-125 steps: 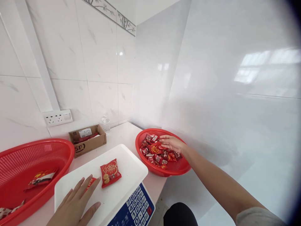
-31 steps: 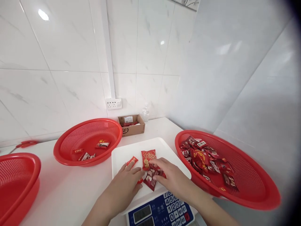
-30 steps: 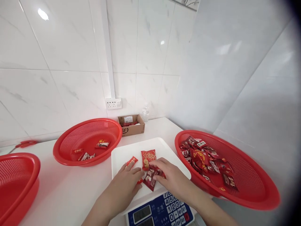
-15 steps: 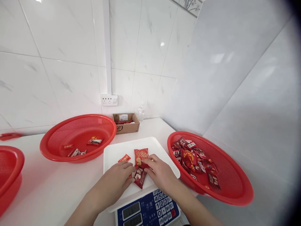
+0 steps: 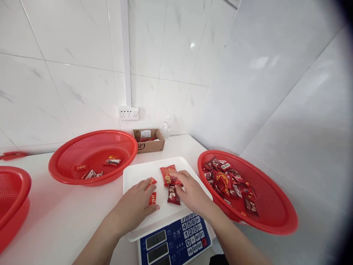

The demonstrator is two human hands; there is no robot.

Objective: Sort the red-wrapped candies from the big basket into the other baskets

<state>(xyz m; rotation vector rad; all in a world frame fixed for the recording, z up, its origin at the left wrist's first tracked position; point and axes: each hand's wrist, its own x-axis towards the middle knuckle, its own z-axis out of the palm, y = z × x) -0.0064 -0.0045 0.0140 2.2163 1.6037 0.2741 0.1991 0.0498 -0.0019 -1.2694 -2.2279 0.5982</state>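
On the white tray (image 5: 162, 215) of a scale lie several small snack packets. My left hand (image 5: 134, 206) rests at the tray's left side with its fingers stretched over two small red packets; the upper red packet (image 5: 152, 180) and the lower red packet (image 5: 153, 198) are partly covered. The thumb is spread away from the fingers. My right hand (image 5: 193, 195) reaches in from the right, fingers apart, touching a larger red biscuit packet (image 5: 167, 173) and a dark red packet (image 5: 173, 195) just below it. Its fingertips partly hide both.
Below the tray is the scale's blue keypad panel (image 5: 176, 239). On the right stands a red basket (image 5: 275, 206) full of wrapped snacks. A red basket (image 5: 91, 141) with several packets, another red basket (image 5: 16, 206), a cardboard box (image 5: 150, 147) and a clear plastic bottle (image 5: 166, 129) stand around.
The dark red packet has shifted right and turned more upright under my right hand. My hands have moved apart, uncovering bare tray between the packets. The view has tilted slightly.
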